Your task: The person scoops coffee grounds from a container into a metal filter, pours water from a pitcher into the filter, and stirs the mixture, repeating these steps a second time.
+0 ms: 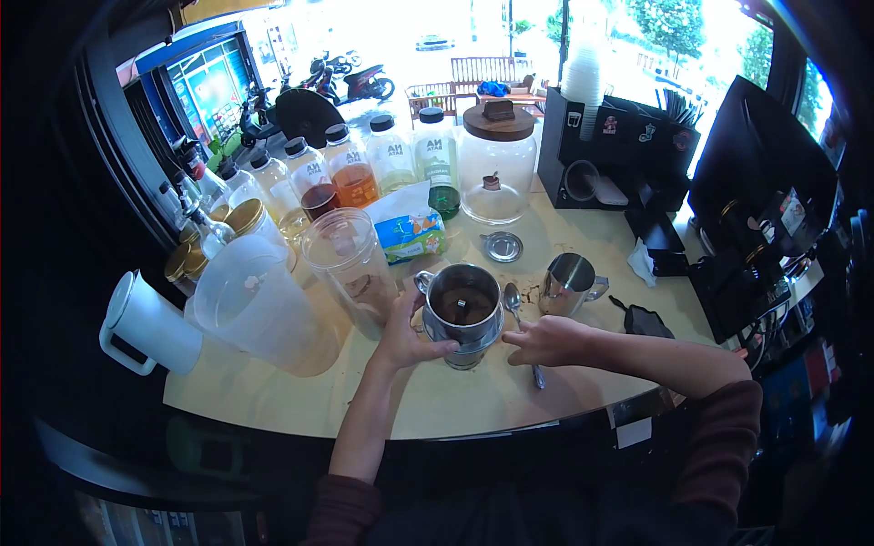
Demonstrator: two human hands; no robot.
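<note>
My left hand (407,332) is wrapped around the left side of a metal coffee dripper (464,338), thumb across its front. Dark coffee grounds (460,308) and a small metal post show inside it. The dripper stands upright on a vessel that is mostly hidden beneath it. My right hand (551,341) is closed over the middle of a metal spoon (512,298), just right of the dripper. The spoon's bowl points away from me and its handle end toward me. A steel cup (566,284) with a handle stands beyond my right hand. Behind the dripper lies a round metal lid (502,247).
Left of my hands stand a tall clear container (346,259), a large translucent pitcher (259,305) and a white jug (150,323). Behind are a tissue pack (410,237), several bottles (353,173) and a wood-lidded glass jar (496,173). A monitor (765,173) stands right.
</note>
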